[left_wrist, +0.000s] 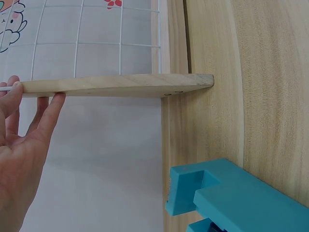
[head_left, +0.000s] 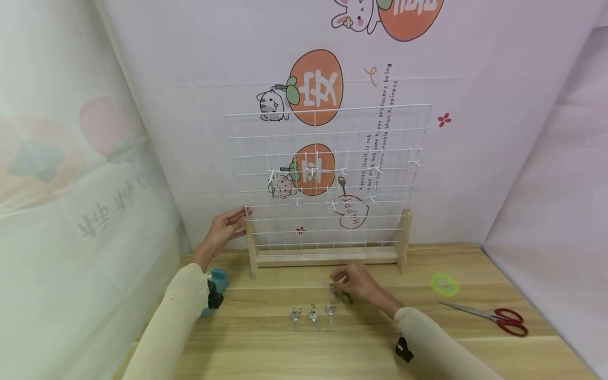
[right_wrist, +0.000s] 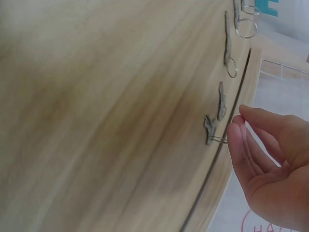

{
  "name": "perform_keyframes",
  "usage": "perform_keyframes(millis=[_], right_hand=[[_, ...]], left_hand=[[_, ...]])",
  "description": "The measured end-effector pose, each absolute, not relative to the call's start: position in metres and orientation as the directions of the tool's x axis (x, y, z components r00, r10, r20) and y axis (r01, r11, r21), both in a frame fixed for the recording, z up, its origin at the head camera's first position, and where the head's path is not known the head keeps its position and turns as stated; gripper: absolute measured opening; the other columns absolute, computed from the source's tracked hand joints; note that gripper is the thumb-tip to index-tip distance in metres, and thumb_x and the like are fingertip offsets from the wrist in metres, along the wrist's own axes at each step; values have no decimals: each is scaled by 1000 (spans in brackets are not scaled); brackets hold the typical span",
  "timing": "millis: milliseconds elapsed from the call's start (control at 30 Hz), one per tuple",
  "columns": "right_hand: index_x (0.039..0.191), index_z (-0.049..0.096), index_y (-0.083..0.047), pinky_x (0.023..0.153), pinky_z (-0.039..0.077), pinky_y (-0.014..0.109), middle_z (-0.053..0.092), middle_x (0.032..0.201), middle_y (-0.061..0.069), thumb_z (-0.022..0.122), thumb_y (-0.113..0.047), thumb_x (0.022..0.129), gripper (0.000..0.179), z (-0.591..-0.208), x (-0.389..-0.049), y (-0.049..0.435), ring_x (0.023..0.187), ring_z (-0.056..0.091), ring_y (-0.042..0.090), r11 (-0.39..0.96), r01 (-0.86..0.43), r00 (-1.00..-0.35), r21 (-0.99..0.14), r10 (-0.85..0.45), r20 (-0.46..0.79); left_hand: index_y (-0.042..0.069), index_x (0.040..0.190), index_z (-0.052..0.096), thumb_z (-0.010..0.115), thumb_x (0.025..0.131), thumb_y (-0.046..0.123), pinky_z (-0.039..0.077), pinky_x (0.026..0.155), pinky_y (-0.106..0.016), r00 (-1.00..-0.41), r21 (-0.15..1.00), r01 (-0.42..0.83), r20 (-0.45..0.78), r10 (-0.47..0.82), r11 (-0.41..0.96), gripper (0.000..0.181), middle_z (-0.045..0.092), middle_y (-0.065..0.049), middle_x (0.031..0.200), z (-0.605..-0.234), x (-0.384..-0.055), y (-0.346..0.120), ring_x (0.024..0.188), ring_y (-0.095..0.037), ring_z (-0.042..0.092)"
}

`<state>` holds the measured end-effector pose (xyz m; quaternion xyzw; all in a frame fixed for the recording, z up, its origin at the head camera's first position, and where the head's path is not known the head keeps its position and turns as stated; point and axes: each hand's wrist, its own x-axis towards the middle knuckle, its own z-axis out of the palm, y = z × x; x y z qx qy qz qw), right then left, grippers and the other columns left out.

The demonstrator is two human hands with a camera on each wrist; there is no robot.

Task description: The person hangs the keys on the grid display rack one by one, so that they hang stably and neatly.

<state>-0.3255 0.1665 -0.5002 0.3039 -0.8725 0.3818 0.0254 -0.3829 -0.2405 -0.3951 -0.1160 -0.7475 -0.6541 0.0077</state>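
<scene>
A white wire grid rack (head_left: 328,216) stands in a wooden base at the back of the table. My left hand (head_left: 225,228) holds its left wooden side post (left_wrist: 116,83), thumb on one side and fingers on the other. Just in front of the base, my right hand (head_left: 357,281) is low over the table and pinches a small key (right_wrist: 221,101) near its ring end; the fingertips partly hide the ring. Beside those fingers is another key (right_wrist: 209,129) with its ring. In the head view, a row of keys (head_left: 313,316) with rings lies in front of my right hand.
White hooks (head_left: 344,171) hang on the grid, and a dark key (head_left: 342,184) hangs from one. Red-handled scissors (head_left: 494,315) and a yellow-green disc (head_left: 444,284) lie at the right. A teal object (left_wrist: 241,193) sits near my left forearm. Printed cloth covers the walls.
</scene>
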Motion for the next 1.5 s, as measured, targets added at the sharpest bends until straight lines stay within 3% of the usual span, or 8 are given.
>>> perform_keyframes(millis=[367,533,767,1000,1233,1500], right_hand=[[106,75,7,83,63,48,76,104,21,83,3,85,22,-502,-320,158,98,73,39,576,-497,-850,-649,-474,231],[106,76,5,87,62,50,77,104,18,83,4,85,23,-503,-319,155,99,73,35,611,-472,-868,-635,-450,211],[104,77,4,79,63,42,77,98,16,84,6,82,23,-504,-319,154,91,73,32,626,-491,-860,-606,-459,222],[107,75,7,71,63,31,76,96,17,81,6,86,22,-503,-318,154,82,73,26,647,-461,-868,-607,-472,157],[109,71,11,52,59,27,71,90,17,75,9,90,20,-501,-316,154,63,69,26,634,-406,-870,-658,-489,65],[105,69,8,55,61,30,68,93,17,75,9,89,18,-501,-314,155,68,69,26,619,-393,-869,-680,-492,54]], left_hand=[[5,159,40,53,109,6,47,111,-53,-969,978,193,175,176,85,51,48,-17,157,-391,-384,-238,147,-34,43],[5,159,40,53,109,6,48,111,-53,-969,978,191,173,176,87,52,47,-17,157,-390,-384,-238,147,-34,43],[5,159,41,53,109,6,48,110,-53,-970,978,189,172,172,86,51,47,-17,157,-391,-385,-237,147,-34,43],[6,159,42,54,109,7,47,111,-54,-972,979,185,168,165,91,51,47,-17,157,-391,-384,-237,146,-35,43],[6,159,42,53,109,8,46,112,-55,-973,978,184,168,158,96,50,47,-17,157,-391,-381,-239,146,-35,43],[5,159,40,53,109,7,46,111,-54,-972,980,184,171,161,75,52,46,-17,157,-394,-380,-239,147,-36,41]])
